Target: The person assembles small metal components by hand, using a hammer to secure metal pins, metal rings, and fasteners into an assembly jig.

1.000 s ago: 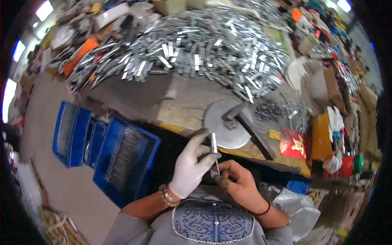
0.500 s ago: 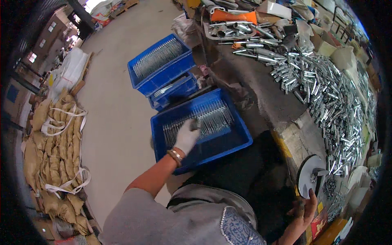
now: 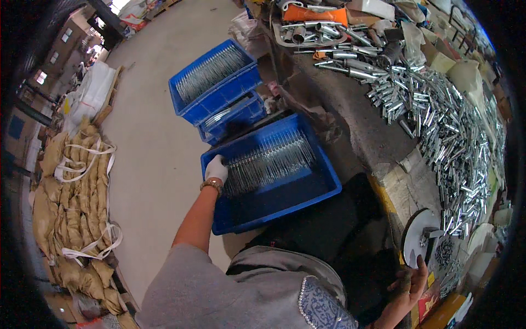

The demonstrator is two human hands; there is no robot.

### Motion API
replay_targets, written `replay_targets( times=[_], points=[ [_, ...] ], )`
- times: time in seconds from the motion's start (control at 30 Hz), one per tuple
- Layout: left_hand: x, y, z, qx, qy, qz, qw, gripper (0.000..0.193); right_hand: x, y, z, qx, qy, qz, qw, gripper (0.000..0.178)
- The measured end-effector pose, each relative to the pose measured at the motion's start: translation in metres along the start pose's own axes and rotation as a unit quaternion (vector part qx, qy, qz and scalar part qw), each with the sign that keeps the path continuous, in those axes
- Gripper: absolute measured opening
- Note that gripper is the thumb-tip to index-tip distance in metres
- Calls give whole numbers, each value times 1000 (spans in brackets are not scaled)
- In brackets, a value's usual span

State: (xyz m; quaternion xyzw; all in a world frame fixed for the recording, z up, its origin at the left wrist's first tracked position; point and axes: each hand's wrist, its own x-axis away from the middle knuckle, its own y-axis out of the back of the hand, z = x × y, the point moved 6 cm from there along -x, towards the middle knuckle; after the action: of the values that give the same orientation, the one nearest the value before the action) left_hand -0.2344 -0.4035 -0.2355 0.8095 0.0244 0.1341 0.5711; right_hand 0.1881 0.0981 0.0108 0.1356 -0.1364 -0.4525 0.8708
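Observation:
My left hand [image 3: 217,169], in a white glove, is at the left end of a row of thin metal rods [image 3: 268,164], just inside the left wall of a blue plastic bin [image 3: 285,205]. Its fingers look curled together, and what they grip, if anything, is hidden. The rods lie side by side, packed close along the bin's far half. At the lower right, my bare right hand [image 3: 408,290] has its fingers apart, the forefinger reaching up to the lower edge of a round grey disc [image 3: 415,237] with a dark metal bar.
Beyond the bin, another blue bin [image 3: 213,74] full of rods stands over a smaller blue bin [image 3: 233,118]. A large heap of shiny metal tubes [image 3: 438,131] covers the bench on the right. Brown sacks [image 3: 76,219] with white straps lie at the left.
My left hand has moved left, from above the middle of the rod row to its left end by the bin wall. My right hand stays nearly still by the disc.

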Motion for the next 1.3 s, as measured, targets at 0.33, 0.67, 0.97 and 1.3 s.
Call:
replay_targets(
  times=[0.33,0.67,0.97,1.3],
  points=[
    [21,85,-120,210,-176,-178,945,22,4,17,-47,-27,-37,-28,999,44],
    [232,112,-454,257,-609,97,744,19,5,4,-34,-105,-8,38,994,46],
    [302,36,-575,5,-729,66,681,24,3,2,-28,-131,-18,91,987,45],
    [308,36,-577,-22,-670,56,740,36,1,3,-26,-91,29,109,989,41]
  ],
)
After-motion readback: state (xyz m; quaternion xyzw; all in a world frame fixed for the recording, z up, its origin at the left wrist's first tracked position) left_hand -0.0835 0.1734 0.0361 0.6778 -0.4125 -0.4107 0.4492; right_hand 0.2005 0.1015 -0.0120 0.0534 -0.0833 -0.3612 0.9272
